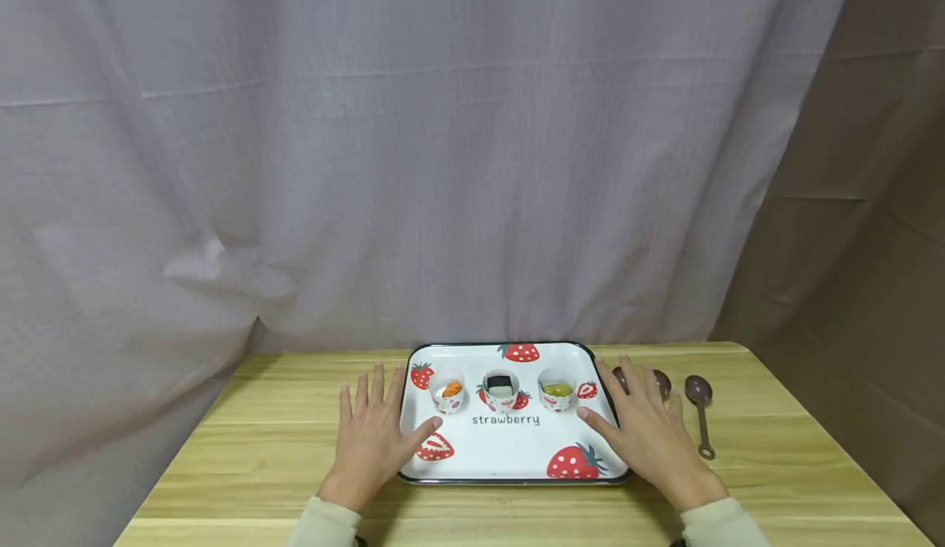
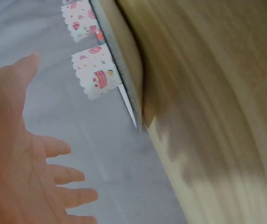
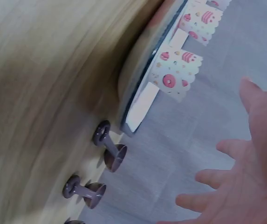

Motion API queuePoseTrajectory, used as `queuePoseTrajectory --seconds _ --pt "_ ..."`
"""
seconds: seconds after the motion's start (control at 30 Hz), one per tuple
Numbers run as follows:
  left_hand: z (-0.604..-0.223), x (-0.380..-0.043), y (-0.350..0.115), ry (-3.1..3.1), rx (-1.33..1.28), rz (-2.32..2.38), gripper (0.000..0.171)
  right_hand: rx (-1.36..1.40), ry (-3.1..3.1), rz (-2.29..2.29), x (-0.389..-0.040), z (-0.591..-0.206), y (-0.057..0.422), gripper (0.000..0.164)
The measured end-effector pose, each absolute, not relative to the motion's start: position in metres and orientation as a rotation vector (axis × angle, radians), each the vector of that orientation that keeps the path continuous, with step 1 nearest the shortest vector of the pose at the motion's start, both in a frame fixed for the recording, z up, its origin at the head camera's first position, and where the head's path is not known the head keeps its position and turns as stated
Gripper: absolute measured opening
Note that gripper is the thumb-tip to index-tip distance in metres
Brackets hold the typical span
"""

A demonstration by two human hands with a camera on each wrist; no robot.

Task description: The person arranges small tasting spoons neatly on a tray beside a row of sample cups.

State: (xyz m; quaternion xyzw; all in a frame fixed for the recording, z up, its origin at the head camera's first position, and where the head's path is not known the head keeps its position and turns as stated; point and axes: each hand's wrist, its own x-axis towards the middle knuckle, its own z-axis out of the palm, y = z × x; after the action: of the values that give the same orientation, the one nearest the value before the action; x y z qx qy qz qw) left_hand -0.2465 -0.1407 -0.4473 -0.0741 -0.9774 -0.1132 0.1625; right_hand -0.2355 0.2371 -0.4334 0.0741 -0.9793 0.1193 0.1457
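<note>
A white strawberry-print tray (image 1: 509,458) with a dark rim lies on the wooden table. In a row on it stand three scalloped paper cups: the left cup (image 1: 448,404) holds an orange piece, the middle cup (image 1: 502,405) something black and pale, the right cup (image 1: 555,403) something yellow-green. My left hand (image 1: 372,447) is spread at the tray's left edge, its thumb over the printed berry. At the right edge, my right hand (image 1: 653,442) spreads likewise, partly hiding the spoons. Both wrist views show the left palm (image 2: 12,158) and right palm (image 3: 259,163) raised above the table, holding nothing.
Three dark brown spoons lie right of the tray; the rightmost spoon (image 1: 698,391) shows whole, and the middle spoon (image 1: 663,382) and left spoon (image 1: 620,378) are partly covered by the right hand. A grey curtain (image 1: 472,161) hangs behind the wooden table (image 1: 244,448).
</note>
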Motion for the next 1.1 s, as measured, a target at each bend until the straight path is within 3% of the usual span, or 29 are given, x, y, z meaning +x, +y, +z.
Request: queuePoseTrajectory --seconds 0.37,0.7,0.87,1.1 --pt "-0.436 -0.235 -0.143 -2.732 -0.312 -0.785 0.094 0.304 -2.733 0.492 -0.220 -0.429 0.237 0.072" --pt "-0.443 -0.235 -0.151 -2.587 -0.168 -1.414 0.065 0.220 -2.703 0.915 -0.208 -0.444 0.244 0.054" --pt "-0.449 -0.232 -0.158 -2.478 -0.085 -1.676 0.052 0.104 -2.770 1.079 -0.207 -0.445 0.254 0.056" --pt "-0.459 -0.229 -0.164 -2.457 0.128 -1.781 0.047 -0.044 -2.829 1.140 -0.212 -0.449 0.258 0.045"
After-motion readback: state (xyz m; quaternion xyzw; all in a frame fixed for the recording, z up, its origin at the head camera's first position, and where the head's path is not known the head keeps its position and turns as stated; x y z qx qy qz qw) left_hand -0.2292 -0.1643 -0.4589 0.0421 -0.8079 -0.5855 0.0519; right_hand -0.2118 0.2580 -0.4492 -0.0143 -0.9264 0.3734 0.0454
